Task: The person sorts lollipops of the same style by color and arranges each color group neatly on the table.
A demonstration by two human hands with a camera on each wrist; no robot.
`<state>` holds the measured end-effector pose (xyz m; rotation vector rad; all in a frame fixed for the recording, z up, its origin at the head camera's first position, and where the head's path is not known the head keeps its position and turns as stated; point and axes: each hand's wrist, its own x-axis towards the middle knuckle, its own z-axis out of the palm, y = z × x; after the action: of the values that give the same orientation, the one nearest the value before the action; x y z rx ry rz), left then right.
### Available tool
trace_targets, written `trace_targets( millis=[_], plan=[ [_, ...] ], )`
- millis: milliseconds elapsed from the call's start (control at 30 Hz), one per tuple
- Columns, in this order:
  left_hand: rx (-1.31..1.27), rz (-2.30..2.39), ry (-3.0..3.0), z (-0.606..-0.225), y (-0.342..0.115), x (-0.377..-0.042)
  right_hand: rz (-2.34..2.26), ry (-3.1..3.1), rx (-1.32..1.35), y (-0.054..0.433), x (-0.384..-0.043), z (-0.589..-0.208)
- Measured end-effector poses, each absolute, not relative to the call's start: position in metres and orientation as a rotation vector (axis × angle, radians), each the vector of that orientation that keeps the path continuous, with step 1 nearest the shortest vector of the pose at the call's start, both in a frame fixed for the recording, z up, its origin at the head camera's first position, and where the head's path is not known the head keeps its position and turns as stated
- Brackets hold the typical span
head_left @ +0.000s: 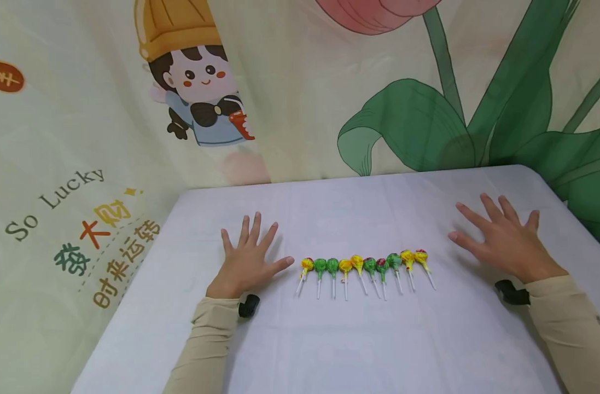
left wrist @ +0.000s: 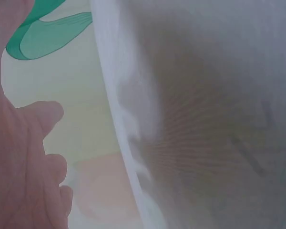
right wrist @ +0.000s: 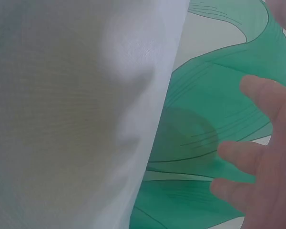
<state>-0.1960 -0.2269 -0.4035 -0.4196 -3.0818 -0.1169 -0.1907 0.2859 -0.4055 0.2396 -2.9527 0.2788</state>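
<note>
A row of several lollipops [head_left: 357,264] in yellow and green wrappers, a few with red patches, lies across the middle of the white table. Their white sticks point toward the near side. My left hand [head_left: 250,262] is spread just left of the row, its thumb close to the leftmost yellow lollipop [head_left: 307,265] but holding nothing. Farther off, to the right of the rightmost yellow lollipop [head_left: 421,257], my right hand [head_left: 508,241] also has its fingers spread and holds nothing. Fingers [left wrist: 40,117] show in the left wrist view, and others [right wrist: 243,157] in the right wrist view.
The white-covered table [head_left: 329,345] extends around the row, with its far edge against a printed cloth backdrop [head_left: 290,98]. Black wrist cameras [head_left: 249,306] sit under both wrists. Shadows of the hands fall on the tabletop.
</note>
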Motion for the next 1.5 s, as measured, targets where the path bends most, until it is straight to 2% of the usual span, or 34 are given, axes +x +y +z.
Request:
trace_targets(
  millis=[833,1200,1500],
  plan=[
    [-0.328,-0.114,-3.077,-0.4092,-0.2235,-0.1955,0.285,-2.871,0.276,0.2848,-0.1912,-0.4118],
    [-0.537,-0.23,-3.032,-0.4063,-0.2223,-0.1987,0.273,-2.842,0.271,0.291,-0.1933,-0.4095],
    [-0.58,-0.293,-3.027,-0.4084,-0.2219,-0.1976,0.293,-2.842,0.29,0.2853,-0.1923,-0.4104]
  ],
)
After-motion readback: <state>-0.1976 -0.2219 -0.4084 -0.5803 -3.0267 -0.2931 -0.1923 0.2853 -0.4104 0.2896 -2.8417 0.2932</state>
